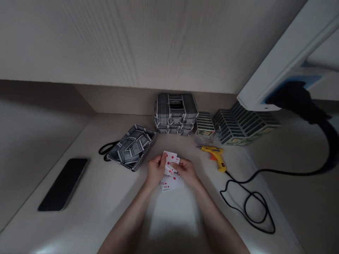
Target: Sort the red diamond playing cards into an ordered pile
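Observation:
Between my two hands are face-up playing cards [169, 165], the front one a five of diamonds. My left hand [155, 170] is closed on their left edge, thumb on top. From the right, my right hand [187, 171] pinches a card with a red 4 in its corner, partly behind the five. Just below lie a few more playing cards [171, 183] on the table, overlapping, with an ace and a 2 showing at their corners. Left of my hands stands an open box made of playing cards [152, 135], with loose face-down cards [137, 146] inside.
A lidded-looking box built from cards [174, 109] stands at the back wall, beside packs of cards [204, 123] and more stacked packs [238, 125]. A yellow glue gun [215, 154] with a looped black cord lies right. Black-handled scissors [104, 150] and a phone [63, 184] lie left.

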Motion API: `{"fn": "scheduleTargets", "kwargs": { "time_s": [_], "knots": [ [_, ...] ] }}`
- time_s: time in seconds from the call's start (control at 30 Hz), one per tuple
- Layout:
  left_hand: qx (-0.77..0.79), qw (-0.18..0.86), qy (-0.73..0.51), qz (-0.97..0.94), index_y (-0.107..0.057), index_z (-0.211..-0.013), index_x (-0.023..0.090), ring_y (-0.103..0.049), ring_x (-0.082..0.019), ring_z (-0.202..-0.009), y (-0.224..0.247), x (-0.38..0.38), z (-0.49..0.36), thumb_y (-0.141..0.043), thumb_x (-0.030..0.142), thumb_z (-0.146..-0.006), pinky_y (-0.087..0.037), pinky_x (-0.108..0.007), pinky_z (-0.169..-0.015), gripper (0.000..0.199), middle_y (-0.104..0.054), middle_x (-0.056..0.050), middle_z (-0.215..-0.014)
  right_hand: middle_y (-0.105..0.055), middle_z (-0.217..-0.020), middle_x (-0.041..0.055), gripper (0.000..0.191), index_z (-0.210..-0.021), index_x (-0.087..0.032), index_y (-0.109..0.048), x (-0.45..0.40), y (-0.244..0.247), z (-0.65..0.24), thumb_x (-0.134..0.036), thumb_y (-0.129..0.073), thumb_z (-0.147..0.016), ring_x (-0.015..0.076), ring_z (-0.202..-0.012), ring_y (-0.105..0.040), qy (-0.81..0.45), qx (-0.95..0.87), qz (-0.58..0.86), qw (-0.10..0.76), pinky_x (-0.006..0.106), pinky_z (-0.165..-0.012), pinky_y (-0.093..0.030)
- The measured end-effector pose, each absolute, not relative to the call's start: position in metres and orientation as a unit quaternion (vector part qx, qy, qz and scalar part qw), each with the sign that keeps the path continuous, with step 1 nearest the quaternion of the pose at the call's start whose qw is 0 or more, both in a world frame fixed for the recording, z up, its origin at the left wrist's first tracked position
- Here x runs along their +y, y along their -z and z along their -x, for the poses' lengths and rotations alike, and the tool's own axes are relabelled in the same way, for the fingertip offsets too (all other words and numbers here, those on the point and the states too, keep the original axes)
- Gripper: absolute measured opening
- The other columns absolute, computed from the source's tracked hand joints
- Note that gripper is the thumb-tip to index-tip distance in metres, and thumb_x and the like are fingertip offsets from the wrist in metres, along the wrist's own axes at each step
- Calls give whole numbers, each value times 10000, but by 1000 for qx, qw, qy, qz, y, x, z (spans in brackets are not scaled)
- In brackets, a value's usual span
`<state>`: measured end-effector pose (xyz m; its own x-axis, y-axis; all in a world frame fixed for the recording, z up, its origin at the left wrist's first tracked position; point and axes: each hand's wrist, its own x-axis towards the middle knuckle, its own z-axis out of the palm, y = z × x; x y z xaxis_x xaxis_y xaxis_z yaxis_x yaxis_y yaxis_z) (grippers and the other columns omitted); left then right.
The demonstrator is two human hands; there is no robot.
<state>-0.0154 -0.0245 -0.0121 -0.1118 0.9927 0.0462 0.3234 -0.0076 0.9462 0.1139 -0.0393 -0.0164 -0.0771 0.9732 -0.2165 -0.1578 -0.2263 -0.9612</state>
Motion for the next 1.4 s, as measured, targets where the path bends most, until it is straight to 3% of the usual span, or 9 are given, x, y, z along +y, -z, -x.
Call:
{"fn": "scheduleTargets", "kwargs": {
  "time_s": [0.2,0.37,0.47,0.87,1.07,1.23,1.4],
  "knots": [
    [593,408,-468,-512,-348,-452,160,-258,-58,-434,10,-24,14,-489,518,-729,-199,-204,-406,474,-282,57,-444,-643,-592,11,268,-696,-138,-650,-36,11,-116,-389,-685,-609,99,-476,-528,-613,-395,484,483,214,-458,-419],
    [531,522,-473,-471,-403,-513,157,-322,-66,-458,8,-21,19,-469,555,-726,-254,-198,-435,456,-363,50,-483,-667,-657,26,286,-755,-152,-655,-33,13,-118,-398,-687,-611,132,-541,-582,-608,-361,498,503,255,-516,-473],
    [507,549,-455,-484,-396,-520,160,-309,-62,-456,6,-21,21,-534,557,-674,-247,-192,-431,447,-334,61,-480,-676,-662,32,314,-774,-158,-660,-32,11,-120,-413,-694,-595,162,-578,-606,-603,-358,492,515,288,-543,-494],
    [536,418,-389,-622,-395,-513,163,-285,-69,-453,13,-22,21,-453,392,-774,-198,-196,-431,352,-331,57,-472,-680,-659,36,313,-794,-150,-662,-31,15,-121,-411,-679,-621,158,-557,-605,-597,-384,485,511,294,-550,-494],
    [586,361,-404,-603,-431,-458,163,-304,-80,-426,12,-22,18,-473,424,-754,-178,-220,-440,397,-361,41,-408,-680,-686,45,323,-774,-147,-644,-31,20,-117,-438,-657,-633,153,-567,-602,-569,-407,511,500,277,-544,-486],
    [563,479,-415,-532,-412,-427,172,-307,-80,-379,11,-21,24,-477,547,-717,-203,-225,-414,478,-357,41,-367,-684,-700,39,330,-800,-162,-637,-31,14,-116,-452,-642,-642,160,-584,-614,-582,-396,504,500,283,-557,-496],
    [499,573,-412,-503,-464,-469,158,-376,-85,-380,9,-20,30,-457,570,-730,-276,-218,-419,487,-448,12,-394,-683,-695,37,340,-821,-163,-633,-31,14,-119,-460,-630,-656,169,-595,-620,-579,-394,502,508,291,-555,-499]
  ]
}}
